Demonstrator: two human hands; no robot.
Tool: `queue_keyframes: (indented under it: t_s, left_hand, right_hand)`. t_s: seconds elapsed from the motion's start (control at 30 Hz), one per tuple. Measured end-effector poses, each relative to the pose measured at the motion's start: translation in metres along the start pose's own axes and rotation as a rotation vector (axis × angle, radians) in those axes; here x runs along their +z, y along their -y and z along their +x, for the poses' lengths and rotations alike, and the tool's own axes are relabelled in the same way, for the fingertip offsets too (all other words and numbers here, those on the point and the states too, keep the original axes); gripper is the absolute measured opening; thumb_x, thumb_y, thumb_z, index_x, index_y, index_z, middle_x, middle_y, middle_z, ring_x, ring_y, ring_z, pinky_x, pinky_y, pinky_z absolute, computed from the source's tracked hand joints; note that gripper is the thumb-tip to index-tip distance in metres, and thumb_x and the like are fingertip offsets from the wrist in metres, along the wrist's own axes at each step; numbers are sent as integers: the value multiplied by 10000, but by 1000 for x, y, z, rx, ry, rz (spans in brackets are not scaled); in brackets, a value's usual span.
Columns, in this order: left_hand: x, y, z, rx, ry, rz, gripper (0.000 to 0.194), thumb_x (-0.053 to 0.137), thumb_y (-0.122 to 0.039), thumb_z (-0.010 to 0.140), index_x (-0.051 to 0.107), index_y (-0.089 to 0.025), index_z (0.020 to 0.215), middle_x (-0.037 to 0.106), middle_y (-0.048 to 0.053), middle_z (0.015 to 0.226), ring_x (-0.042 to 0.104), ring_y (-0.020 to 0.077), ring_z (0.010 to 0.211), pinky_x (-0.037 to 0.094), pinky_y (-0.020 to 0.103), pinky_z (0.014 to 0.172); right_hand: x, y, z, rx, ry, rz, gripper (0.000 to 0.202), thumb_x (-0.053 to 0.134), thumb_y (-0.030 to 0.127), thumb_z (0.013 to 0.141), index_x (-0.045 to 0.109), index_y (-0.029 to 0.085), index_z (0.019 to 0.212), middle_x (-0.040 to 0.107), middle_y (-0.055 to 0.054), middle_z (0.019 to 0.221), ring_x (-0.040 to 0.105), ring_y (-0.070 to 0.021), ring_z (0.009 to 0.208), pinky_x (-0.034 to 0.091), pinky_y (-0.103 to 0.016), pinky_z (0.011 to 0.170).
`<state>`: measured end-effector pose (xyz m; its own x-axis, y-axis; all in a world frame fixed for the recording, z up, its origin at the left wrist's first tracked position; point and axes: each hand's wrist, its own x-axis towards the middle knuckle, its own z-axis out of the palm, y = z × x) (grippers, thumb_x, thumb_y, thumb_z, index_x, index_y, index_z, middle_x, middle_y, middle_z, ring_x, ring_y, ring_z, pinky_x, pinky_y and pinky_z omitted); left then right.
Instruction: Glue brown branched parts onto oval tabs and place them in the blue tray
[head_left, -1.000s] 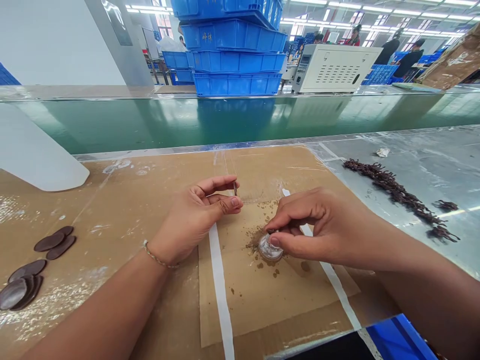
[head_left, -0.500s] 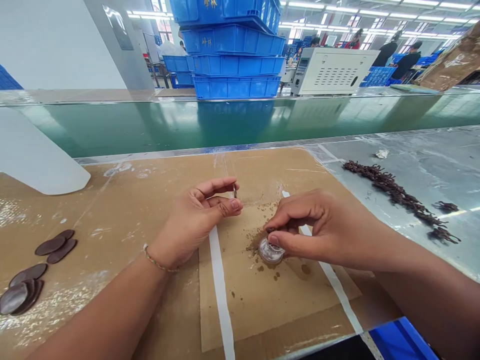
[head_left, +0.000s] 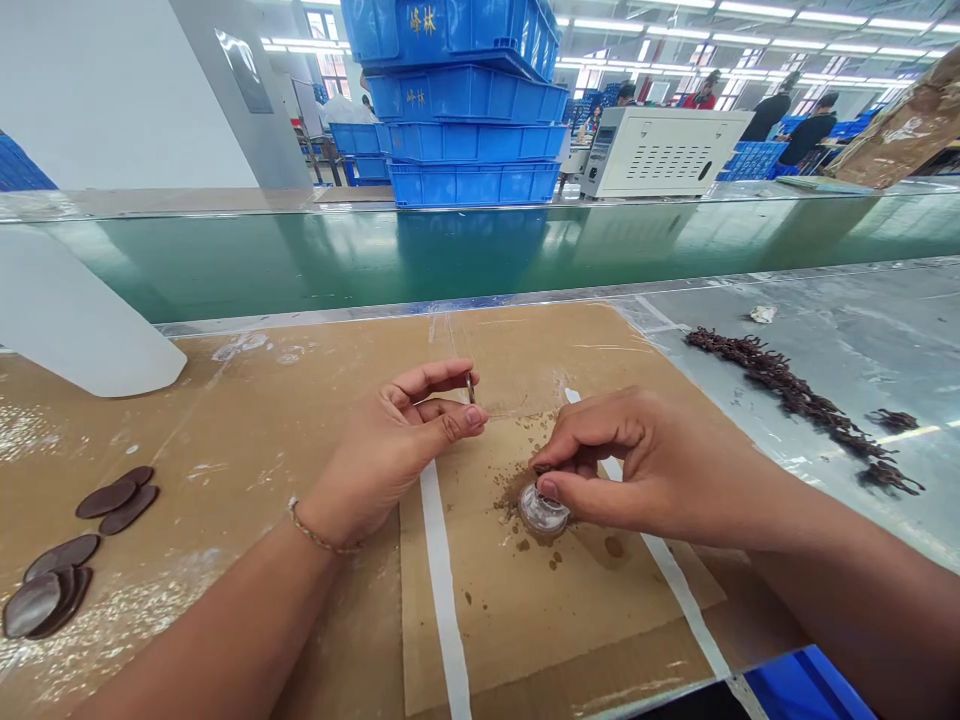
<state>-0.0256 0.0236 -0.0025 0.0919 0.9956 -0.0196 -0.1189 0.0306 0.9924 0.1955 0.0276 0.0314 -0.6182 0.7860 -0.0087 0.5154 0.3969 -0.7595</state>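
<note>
My left hand [head_left: 390, 445] pinches a small thin metal ring [head_left: 470, 388] upright between forefinger and thumb, above the brown cardboard sheet [head_left: 525, 610]. My right hand [head_left: 637, 465] bends over a small round clear dish [head_left: 541, 511] that rests on the cardboard, its thumb and forefinger tips pinched together at the dish's rim on something tiny and dark that I cannot make out. Brown crumbs [head_left: 517, 485] lie scattered around the dish.
Several dark brown oval discs [head_left: 67, 550] lie at the left. A line of dark spiky parts [head_left: 795, 400] runs along the metal surface at the right. A green conveyor belt [head_left: 450, 250] runs behind, with stacked blue crates [head_left: 469, 110], a white machine box [head_left: 660, 150] and people beyond.
Both hands hold almost the same pose. The view has tilted up slightly, so everything sits a little lower in the picture.
</note>
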Motion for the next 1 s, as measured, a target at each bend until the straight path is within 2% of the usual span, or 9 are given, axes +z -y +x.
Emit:
queue_keyframes:
  t_s: [0.73,0.87,1.0]
  left_hand:
    - [2,-2,1,-6,0,-3,487,838,-268,684,649,-215,1130,670,42,1131,665,122,836,550,237,818]
    - [1,-3,-1,0,-9,0,488,838,-270,682,649,-211,1128,663,52,1150,662,127,837,549,243,812]
    - [4,-5,-3,-12,-20,-19,515,847,-264,671,636,-206,1138,650,51,1172,653,114,834,541,224,802]
  right_hand:
    - [-1,1,0,34,17,-9,122,627,276,786,727,207,782,716,-4,700,646,-160,635,456,-249,518]
    - [-3,0,-1,3,-56,34,116,654,287,795,728,199,777,708,-18,707,643,-162,642,460,-247,515]
    - [-4,-1,-2,-46,-183,119,74,678,259,801,731,213,778,687,-4,724,613,-129,625,460,-227,528]
